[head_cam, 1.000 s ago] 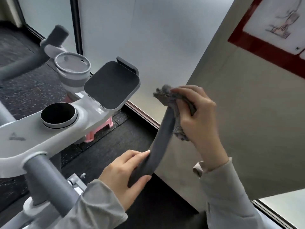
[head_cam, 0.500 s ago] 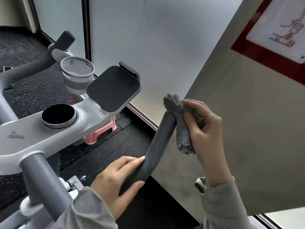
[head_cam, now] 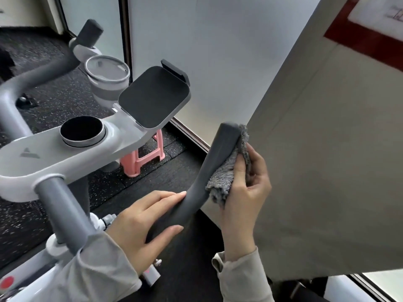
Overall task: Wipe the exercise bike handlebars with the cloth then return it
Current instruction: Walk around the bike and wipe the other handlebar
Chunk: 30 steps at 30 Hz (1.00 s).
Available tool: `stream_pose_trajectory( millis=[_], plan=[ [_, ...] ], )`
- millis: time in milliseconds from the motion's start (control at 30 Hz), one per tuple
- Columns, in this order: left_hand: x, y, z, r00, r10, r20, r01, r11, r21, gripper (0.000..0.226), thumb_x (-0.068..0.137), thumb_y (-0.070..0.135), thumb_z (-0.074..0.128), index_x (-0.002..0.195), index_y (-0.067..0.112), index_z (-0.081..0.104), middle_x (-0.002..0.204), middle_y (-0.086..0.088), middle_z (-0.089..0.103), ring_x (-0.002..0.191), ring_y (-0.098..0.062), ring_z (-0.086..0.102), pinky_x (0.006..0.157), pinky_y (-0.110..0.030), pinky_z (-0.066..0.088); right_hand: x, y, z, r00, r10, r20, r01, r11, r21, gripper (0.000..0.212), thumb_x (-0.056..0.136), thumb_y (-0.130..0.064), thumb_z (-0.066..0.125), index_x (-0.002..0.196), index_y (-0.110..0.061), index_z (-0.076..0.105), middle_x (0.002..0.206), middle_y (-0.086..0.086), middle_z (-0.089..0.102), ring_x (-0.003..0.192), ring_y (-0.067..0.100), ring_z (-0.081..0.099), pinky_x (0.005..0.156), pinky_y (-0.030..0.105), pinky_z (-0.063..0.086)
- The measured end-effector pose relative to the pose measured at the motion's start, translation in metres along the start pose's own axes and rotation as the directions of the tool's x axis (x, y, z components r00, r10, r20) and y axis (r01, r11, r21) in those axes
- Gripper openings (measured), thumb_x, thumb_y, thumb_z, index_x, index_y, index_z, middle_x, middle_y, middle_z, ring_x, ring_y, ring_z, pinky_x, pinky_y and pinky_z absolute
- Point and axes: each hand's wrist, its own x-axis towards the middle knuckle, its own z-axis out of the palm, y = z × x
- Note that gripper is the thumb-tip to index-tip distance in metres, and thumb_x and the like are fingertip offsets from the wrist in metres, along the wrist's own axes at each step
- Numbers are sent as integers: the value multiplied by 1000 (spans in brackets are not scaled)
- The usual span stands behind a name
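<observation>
**Cloth pressed to the right handlebar grip**

Nearest you, your left hand [head_cam: 144, 223] wraps the lower bend of the right handlebar [head_cam: 214, 164], thumb underneath and fingers laid along the top, closed around the dark grey foam. Just above it, your right hand [head_cam: 246, 190] holds the fluffy grey cloth [head_cam: 226, 173] bunched against the right side of that same bar; your fingers curl in and pinch the cloth to the foam. The cloth runs from the middle of the grip up to its rounded tip, where a tuft shows beside the end.

To your left, the grey post [head_cam: 63, 212] rises to the white console [head_cam: 54, 158], which carries a round black knob [head_cam: 81, 131]. Beyond the knob sits the tilted black tablet holder [head_cam: 153, 97], and behind that a grey cup holder [head_cam: 108, 77]. The left handlebar [head_cam: 32, 81] curves away at the far left, ending in an upright grip.

On the speckled black floor under the holder stands a pink stool [head_cam: 141, 158]. A frosted panel [head_cam: 207, 51] and a beige wall [head_cam: 327, 149] close the background.
</observation>
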Motion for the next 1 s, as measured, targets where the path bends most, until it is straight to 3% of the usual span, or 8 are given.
stream_pose_trajectory(
  millis=[233, 367, 567, 700, 800, 1000],
  plan=[
    [-9, -1, -6, 1000, 16, 22, -16, 999, 35, 48, 76, 40, 52, 120, 20, 59, 112, 9, 63, 103, 1, 54, 86, -16, 45, -30, 4, 3, 995, 50, -82, -56, 996, -69, 26, 86, -23, 57, 110, -19, 65, 110, 7, 70, 107, 19, 65, 97, 44, 51],
    [-16, -6, -13, 997, 36, 61, -37, 999, 27, 49, 77, 39, 52, 119, 16, 60, 112, 9, 61, 102, 2, 54, 88, -12, 44, -28, 3, 5, 992, 95, -79, -104, 987, -122, 23, 85, -24, 54, 104, -26, 67, 107, 3, 71, 104, 17, 65, 96, 45, 51],
    [-26, -22, -31, 992, 83, 98, -83, 997, 1, 45, 77, 39, 53, 115, 16, 64, 112, 8, 63, 103, -2, 57, 90, -23, 46, -46, 9, 4, 978, 153, -144, -167, 982, -93, 23, 82, -20, 52, 94, -30, 69, 101, 0, 72, 101, 17, 67, 96, 44, 51],
    [-29, -34, -49, 982, 122, 144, -120, 993, -23, 45, 77, 38, 53, 115, 16, 64, 112, 7, 63, 106, -2, 56, 94, -22, 44, -69, 11, 8, 969, 181, -170, -197, 977, -81, 24, 83, -24, 54, 102, -25, 68, 106, 5, 71, 107, 23, 64, 100, 51, 46],
    [-30, -42, -63, 972, 156, 173, -152, 988, -36, 45, 77, 38, 53, 115, 16, 64, 112, 7, 63, 106, -1, 55, 94, -17, 44, -76, 9, 13, 961, 219, -167, -227, 973, -29, 36, 82, -28, 57, 116, -14, 62, 114, 9, 68, 111, 25, 62, 104, 51, 43],
    [-34, -57, -82, 945, 230, 233, -217, 973, -79, 43, 77, 34, 52, 114, 14, 64, 110, 5, 63, 102, -3, 57, 88, -24, 47, -81, 9, 24, 960, 256, -114, -244, 964, 109, 49, 84, -16, 54, 132, -8, 50, 134, 17, 57, 126, 30, 52, 113, 52, 33]
  ],
)
